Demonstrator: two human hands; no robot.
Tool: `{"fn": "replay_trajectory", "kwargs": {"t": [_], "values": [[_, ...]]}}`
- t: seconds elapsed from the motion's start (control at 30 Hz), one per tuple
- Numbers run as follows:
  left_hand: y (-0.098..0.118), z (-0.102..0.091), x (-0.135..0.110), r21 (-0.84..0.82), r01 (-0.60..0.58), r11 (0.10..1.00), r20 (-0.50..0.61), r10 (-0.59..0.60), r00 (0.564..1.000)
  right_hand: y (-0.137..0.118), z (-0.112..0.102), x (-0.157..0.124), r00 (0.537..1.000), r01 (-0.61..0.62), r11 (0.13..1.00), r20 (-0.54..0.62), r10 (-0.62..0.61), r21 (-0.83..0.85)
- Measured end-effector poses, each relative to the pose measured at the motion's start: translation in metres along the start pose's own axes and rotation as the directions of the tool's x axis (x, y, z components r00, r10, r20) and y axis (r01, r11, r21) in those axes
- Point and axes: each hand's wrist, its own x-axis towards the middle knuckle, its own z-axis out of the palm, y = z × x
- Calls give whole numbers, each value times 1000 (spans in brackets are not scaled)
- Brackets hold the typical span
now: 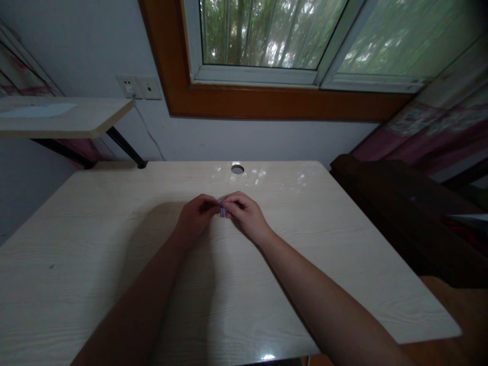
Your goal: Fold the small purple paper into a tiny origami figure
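A small purple and white strip-like thing (223, 211) is pinched between my two hands over the far middle of the desk; it is too small to name. My left hand (196, 216) closes thumb and fingertips on its left side. From the right, my right hand (246, 216) pinches it too, with the fingertips of both hands almost meeting. Part of the thing is hidden behind the fingers. Beneath both hands lies the pale wood-grain desk (114, 254).
A round cable hole (237, 169) is near the desk's back edge. At the back left a raised shelf (68, 119) stands on black legs. Wall sockets (139, 88) with a cord are behind it. Dark wooden furniture (381, 203) borders the right side, below a window (267, 40).
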Motion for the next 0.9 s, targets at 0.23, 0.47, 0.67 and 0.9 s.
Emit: {"fn": "replay_trajectory", "kwargs": {"t": [0.23, 0.47, 0.67, 0.9], "values": [[-2, 0, 1, 35, -11, 999, -15, 11, 1000, 5, -1, 1, 1000, -22, 999, 5, 22, 43], [-1, -1, 2, 52, -8, 999, -53, 11, 999, 8, -2, 1, 999, -44, 999, -16, 44, -22], [0, -1, 3, 53, -5, 999, -61, 8, 998, 8, -2, 1, 999, -27, 1000, -24, 26, -14], [1, -1, 3, 82, -15, 997, -73, 21, 997, 0, 0, -1, 997, -71, 996, -25, 72, 60]]}}
